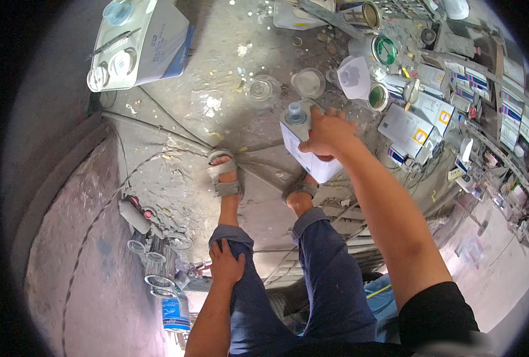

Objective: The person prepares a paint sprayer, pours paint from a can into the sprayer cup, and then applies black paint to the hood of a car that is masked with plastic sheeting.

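My right hand (328, 132) is wrapped over the top of a white rectangular can (300, 152) with a translucent plastic spout (295, 113), held just in front of my right sandalled foot (297, 196). The hand hides part of the can's top. My left hand (227, 265) rests, fingers apart, on my blue trouser leg (243, 297) at the knee, holding nothing. My left sandal (223, 178) stands on the dusty, paint-spotted floor (187, 131) beside cables (148, 128).
A large white can (151, 47) stands at upper left. Plastic containers (308, 82), paint tins (383, 50) and boxes (416, 125) crowd the upper right. Cylinders and tins (175, 310) line the left beside a pinkish surface (80, 250). Cluttered racks (502, 107) run along the right.
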Motion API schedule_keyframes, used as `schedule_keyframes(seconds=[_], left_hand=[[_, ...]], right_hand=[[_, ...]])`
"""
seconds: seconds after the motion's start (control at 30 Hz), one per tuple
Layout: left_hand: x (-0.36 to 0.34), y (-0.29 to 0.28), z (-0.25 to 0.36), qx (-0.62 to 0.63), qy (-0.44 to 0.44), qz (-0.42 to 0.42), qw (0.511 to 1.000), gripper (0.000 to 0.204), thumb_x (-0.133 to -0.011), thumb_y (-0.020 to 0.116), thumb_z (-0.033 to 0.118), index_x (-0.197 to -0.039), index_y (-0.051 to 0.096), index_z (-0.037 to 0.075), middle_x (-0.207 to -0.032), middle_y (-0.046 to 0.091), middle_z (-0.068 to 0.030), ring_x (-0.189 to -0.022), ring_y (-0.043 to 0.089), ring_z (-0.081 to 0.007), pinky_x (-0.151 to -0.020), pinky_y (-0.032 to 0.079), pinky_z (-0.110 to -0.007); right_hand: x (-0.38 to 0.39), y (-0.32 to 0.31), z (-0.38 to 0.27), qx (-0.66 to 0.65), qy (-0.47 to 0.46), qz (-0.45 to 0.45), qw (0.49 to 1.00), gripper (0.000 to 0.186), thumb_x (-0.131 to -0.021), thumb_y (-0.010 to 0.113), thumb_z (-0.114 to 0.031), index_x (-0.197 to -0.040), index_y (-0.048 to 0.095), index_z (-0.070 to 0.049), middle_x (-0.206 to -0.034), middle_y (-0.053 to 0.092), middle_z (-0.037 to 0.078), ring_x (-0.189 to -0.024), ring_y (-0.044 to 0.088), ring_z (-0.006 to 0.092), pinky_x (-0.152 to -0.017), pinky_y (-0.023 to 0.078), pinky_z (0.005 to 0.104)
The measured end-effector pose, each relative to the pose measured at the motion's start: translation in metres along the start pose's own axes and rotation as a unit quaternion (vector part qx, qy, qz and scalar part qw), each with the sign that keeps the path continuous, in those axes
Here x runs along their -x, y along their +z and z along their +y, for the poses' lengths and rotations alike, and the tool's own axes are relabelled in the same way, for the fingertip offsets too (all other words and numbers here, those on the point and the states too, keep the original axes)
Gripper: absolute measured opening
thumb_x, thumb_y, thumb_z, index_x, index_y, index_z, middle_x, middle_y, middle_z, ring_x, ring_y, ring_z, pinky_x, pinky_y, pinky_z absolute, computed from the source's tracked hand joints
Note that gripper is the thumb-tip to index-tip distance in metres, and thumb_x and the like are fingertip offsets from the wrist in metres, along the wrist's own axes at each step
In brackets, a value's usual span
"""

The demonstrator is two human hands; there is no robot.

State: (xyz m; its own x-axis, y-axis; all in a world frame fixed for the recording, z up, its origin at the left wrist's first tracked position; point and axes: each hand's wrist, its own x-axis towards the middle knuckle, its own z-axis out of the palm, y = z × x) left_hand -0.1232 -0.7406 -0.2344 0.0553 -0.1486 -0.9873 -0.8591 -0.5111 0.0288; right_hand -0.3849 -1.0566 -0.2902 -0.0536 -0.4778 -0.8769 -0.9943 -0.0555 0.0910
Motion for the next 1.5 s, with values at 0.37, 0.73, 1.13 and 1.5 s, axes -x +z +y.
schedule_keyframes(seconds=[0.37,0.73,1.13,1.5], left_hand=[[-0.001,0.006,-0.006,0.015,0.002,0.029,0.999,0.080,-0.083,0.066,0.039,-0.145,0.034,0.001,-0.147,0.030,-0.0298,-0.138,0.029,-0.0443,-0.104,0.041,-0.052],[-0.005,0.010,-0.008,0.013,-0.003,0.022,1.000,0.081,-0.084,0.065,0.040,-0.147,0.031,0.002,-0.149,0.028,-0.0291,-0.138,0.028,-0.0446,-0.103,0.042,-0.052],[-0.004,0.004,-0.006,0.037,-0.009,0.014,0.999,0.080,-0.084,0.065,0.040,-0.146,0.032,0.002,-0.149,0.028,-0.0286,-0.139,0.027,-0.0444,-0.103,0.041,-0.054],[-0.004,0.001,-0.007,0.035,-0.018,-0.005,0.999,0.080,-0.085,0.064,0.040,-0.148,0.029,0.003,-0.151,0.026,-0.0283,-0.140,0.026,-0.0438,-0.103,0.041,-0.054]], right_hand=[[-0.017,-0.033,-0.049,0.048,0.001,-0.094,0.994,0.088,-0.060,0.081,-0.042,-0.135,0.049,-0.008,-0.127,0.059,0.022,-0.122,0.051,0.0413,-0.093,0.040,0.0673],[-0.038,-0.046,-0.068,0.100,0.028,-0.181,0.978,0.085,-0.062,0.082,-0.043,-0.135,0.053,-0.011,-0.131,0.059,0.014,-0.123,0.051,0.0399,-0.093,0.040,0.0655],[-0.063,-0.036,-0.065,0.105,0.049,-0.252,0.961,0.067,-0.063,0.080,-0.048,-0.120,0.067,-0.014,-0.120,0.067,0.008,-0.113,0.063,0.0315,-0.097,0.042,0.0552],[-0.059,-0.037,-0.066,0.108,0.012,-0.243,0.964,0.072,-0.063,0.081,-0.047,-0.112,0.068,0.003,-0.111,0.068,0.020,-0.098,0.068,0.0328,-0.085,0.053,0.0406]])
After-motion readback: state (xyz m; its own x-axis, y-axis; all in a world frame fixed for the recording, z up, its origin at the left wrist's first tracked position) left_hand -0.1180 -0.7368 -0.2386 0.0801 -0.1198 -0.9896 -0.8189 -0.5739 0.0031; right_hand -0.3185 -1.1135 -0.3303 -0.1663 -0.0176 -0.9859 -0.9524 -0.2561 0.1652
